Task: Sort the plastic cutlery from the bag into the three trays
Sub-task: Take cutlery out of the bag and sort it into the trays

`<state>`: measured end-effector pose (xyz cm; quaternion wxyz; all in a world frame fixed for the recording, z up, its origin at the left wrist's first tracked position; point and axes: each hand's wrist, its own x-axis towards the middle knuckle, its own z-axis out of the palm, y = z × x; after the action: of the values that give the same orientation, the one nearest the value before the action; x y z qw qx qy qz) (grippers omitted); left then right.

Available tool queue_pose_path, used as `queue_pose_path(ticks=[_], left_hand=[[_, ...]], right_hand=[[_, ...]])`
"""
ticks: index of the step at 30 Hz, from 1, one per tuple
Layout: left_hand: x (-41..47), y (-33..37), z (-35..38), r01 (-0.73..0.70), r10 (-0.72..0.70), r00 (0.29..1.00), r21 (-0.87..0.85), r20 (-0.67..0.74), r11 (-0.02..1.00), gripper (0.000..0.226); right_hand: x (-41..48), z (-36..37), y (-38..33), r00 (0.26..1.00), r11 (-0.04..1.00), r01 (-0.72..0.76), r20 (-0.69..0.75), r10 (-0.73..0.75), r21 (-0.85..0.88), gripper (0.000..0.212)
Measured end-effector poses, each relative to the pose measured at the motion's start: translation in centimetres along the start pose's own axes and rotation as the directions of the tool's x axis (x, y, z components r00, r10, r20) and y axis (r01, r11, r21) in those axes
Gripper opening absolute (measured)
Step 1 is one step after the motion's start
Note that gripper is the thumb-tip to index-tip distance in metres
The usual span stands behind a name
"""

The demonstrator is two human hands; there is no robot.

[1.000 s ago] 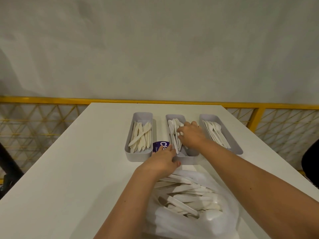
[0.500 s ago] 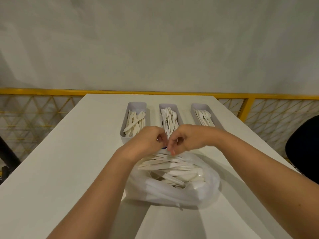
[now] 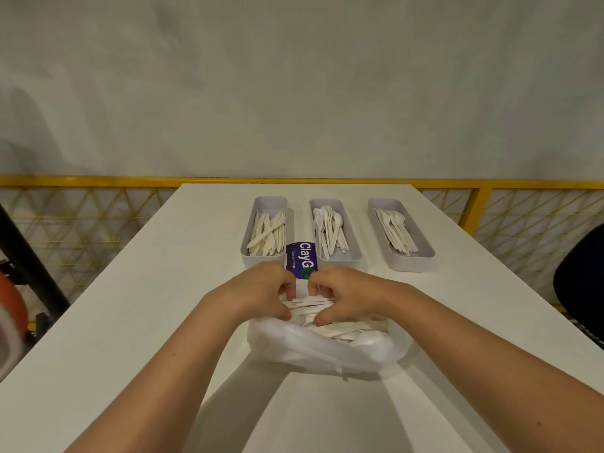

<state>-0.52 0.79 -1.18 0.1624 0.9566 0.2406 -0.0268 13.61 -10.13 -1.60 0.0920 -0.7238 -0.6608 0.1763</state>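
Observation:
A clear plastic bag [image 3: 327,349] of white cutlery [image 3: 340,331] lies on the white table [image 3: 137,308] in front of me. My left hand [image 3: 261,289] and my right hand [image 3: 346,292] sit side by side at the bag's far opening, fingers curled around its rim and the topmost cutlery pieces. Beyond them stand three grey trays: the left tray [image 3: 261,256] with knives, the middle tray [image 3: 354,255] with spoons, the right tray [image 3: 421,261] with forks.
A purple ClayGo sticker [image 3: 302,258] lies on the table between the left and middle trays. A yellow mesh railing [image 3: 81,204] runs behind the table under a grey wall. A dark chair [image 3: 581,276] is at the right edge.
My right hand left the middle tray and came back to the bag. Both hands now meet at the bag's opening, slightly apart from each other.

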Motion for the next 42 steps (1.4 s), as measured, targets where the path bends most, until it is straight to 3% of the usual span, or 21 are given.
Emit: queue_pose_path(ticks=[4, 7, 9, 12, 17, 23, 27, 32, 36, 42], left_hand=[[-0.6, 0.3, 0.1, 0.014, -0.014, 1.000, -0.003, 0.017, 1.000, 0.028], [-1.0, 0.6, 0.2, 0.053, -0.059, 0.997, 0.110, 0.056, 0.993, 0.038], [-1.2, 0.7, 0.0, 0.063, -0.071, 0.996, 0.142, 0.052, 0.988, 0.032], [-1.6, 0.8, -0.3, 0.025, -0.029, 0.999, 0.117, 0.032, 0.993, 0.020], [-2.0, 0.8, -0.6, -0.018, 0.017, 0.999, 0.029, 0.034, 0.999, 0.019], [-2.4, 0.7, -0.7, 0.042, -0.050, 0.988, 0.058, 0.145, 0.997, 0.035], [-2.2, 0.7, -0.6, 0.097, -0.130, 0.971, 0.165, 0.202, 0.982, 0.041], [-2.0, 0.9, -0.2, 0.081, -0.101, 0.990, 0.192, 0.100, 0.978, 0.005], [-2.2, 0.7, -0.2, 0.050, -0.056, 0.997, 0.115, 0.054, 0.992, 0.007], [-2.8, 0.1, -1.4, 0.032, -0.027, 0.995, -0.057, 0.094, 0.998, 0.008]], right_hand=[[-0.5, 0.6, -0.3, 1.000, 0.999, 0.030, 0.001, -0.030, -0.045, 0.037], [-0.7, 0.9, -0.5, 0.999, 0.995, 0.052, -0.009, -0.053, -0.089, 0.042], [-0.8, 1.0, -0.6, 0.996, 0.991, 0.079, -0.028, -0.082, -0.109, 0.038], [-1.0, 1.0, -0.5, 0.989, 0.986, 0.130, -0.061, -0.137, -0.102, 0.030], [-1.3, 1.4, -0.2, 0.983, 0.985, 0.151, -0.096, -0.159, -0.088, 0.029], [-1.4, 2.0, -0.4, 0.967, 0.940, 0.174, -0.132, -0.220, -0.293, 0.026], [-1.1, 2.3, -0.4, 0.955, 0.931, 0.187, -0.165, -0.247, -0.314, 0.024], [-1.4, 2.6, -0.3, 0.958, 0.945, 0.201, -0.151, -0.245, -0.260, 0.038], [-1.5, 3.0, -0.3, 0.951, 0.928, 0.193, -0.172, -0.256, -0.318, 0.037], [-1.3, 3.4, -0.6, 0.912, 0.859, 0.205, -0.227, -0.342, -0.469, 0.031]])
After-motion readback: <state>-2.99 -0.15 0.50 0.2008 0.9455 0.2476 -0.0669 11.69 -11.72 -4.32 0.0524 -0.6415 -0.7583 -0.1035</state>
